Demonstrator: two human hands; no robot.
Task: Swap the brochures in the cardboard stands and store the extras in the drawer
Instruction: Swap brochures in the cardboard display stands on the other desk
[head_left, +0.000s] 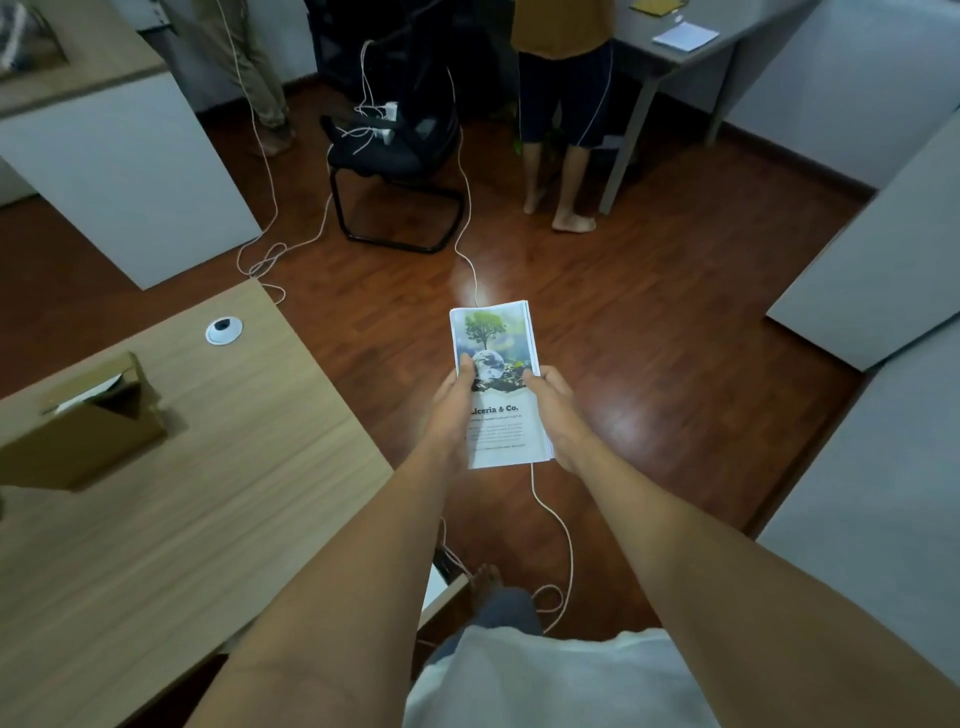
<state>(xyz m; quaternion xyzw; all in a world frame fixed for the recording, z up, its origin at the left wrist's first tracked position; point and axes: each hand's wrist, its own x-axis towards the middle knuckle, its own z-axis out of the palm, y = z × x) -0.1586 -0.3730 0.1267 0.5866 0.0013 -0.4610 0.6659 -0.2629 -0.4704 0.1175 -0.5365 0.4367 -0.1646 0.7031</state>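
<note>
From the head view I see my left hand (453, 402) and right hand (551, 402) both gripping a stack of brochures (498, 384) by its long edges, thumbs on the cover, out over the wooden floor (649, 322). A cardboard stand (88, 431) with a sheet inside sits on the wooden desk (208, 519) at my left, well apart from the stack.

Both forearms (649, 525) are bare, with no sleeve reaching them. The person wears a white top (561, 680) and blue-grey trousers (506, 613). One foot (485, 577) is bare.
</note>
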